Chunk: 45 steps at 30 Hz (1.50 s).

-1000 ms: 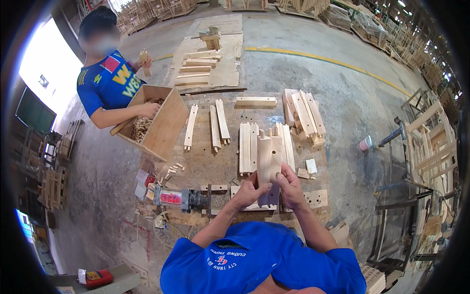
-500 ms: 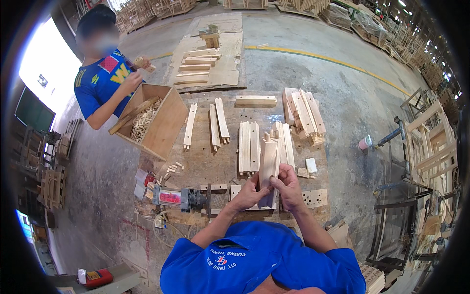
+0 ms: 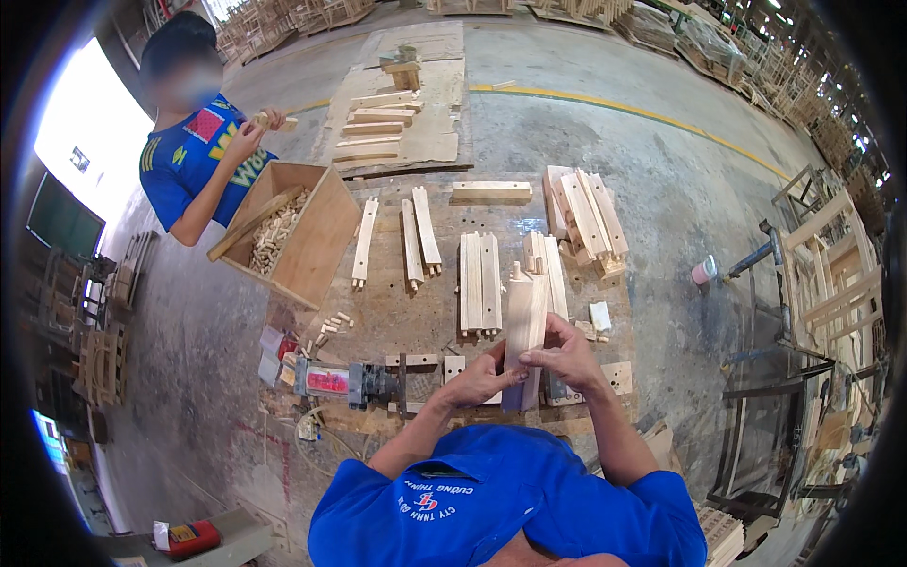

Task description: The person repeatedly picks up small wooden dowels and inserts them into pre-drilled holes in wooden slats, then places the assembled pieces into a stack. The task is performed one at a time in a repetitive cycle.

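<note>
At the far left of the table (image 3: pixel 397 317) is a box (image 3: pixel 316 236). Over the table's near side is a post (image 3: pixel 525 317), fingers of my left hand (image 3: pixel 472 381) and right hand (image 3: pixel 570 361) clamped on it. Pegs (image 3: pixel 328 332) lie left on the table.

Rail (image 3: pixel 526 317) ctr — dowel box (image 3: pixel 323 234) L, timber stack (image 3: pixel 588 222) R

The table (image 3: pixel 392 317) lies free between left sticks (image 3: pixel 428 229) and middle sticks (image 3: pixel 489 283), whose near right side the held post (image 3: pixel 526 317) blocks.
</note>
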{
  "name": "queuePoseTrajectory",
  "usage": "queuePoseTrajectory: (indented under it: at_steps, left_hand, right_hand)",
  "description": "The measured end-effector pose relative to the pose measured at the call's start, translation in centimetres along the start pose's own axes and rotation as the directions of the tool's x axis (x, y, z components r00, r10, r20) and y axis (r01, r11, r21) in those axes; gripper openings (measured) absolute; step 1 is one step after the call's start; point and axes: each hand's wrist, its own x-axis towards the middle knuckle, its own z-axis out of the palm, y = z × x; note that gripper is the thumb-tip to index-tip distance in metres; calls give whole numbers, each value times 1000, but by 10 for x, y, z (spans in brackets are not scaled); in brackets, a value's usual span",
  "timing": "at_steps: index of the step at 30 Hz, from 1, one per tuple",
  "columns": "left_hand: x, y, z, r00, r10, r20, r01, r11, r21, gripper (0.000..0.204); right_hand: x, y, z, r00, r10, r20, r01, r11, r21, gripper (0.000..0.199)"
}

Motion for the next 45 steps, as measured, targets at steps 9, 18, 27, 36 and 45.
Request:
queuePoseTrajectory:
  at_steps: [9, 18, 27, 36, 45]
  left_hand:
    - [3, -6, -14, 998, -30, -53, 33, 999, 43, 67]
    - [-8, 4, -21, 981, -175, 82, 189, 773, -606, 50]
    - [-4, -3, -3, 992, -127, -17, 96, 821, -563, 54]
    - [-1, -9, 2, 993, -60, -98, 11, 897, -441, 66]
    - [-4, -11, 5, 990, -23, -139, -31, 927, -374, 68]
  right_hand:
    - [-1, 4, -3, 980, -182, -79, 171, 977, -129, 38]
    - [-8, -8, 6, 675, -663, 324, 603, 243, -760, 34]
    - [-7, 7, -2, 707, -606, 365, 634, 314, -707, 46]
    - [11, 13, 16, 991, -135, -3, 135, 991, -22, 41]
    - [9, 8, 22, 996, -76, -50, 75, 997, -35, 40]
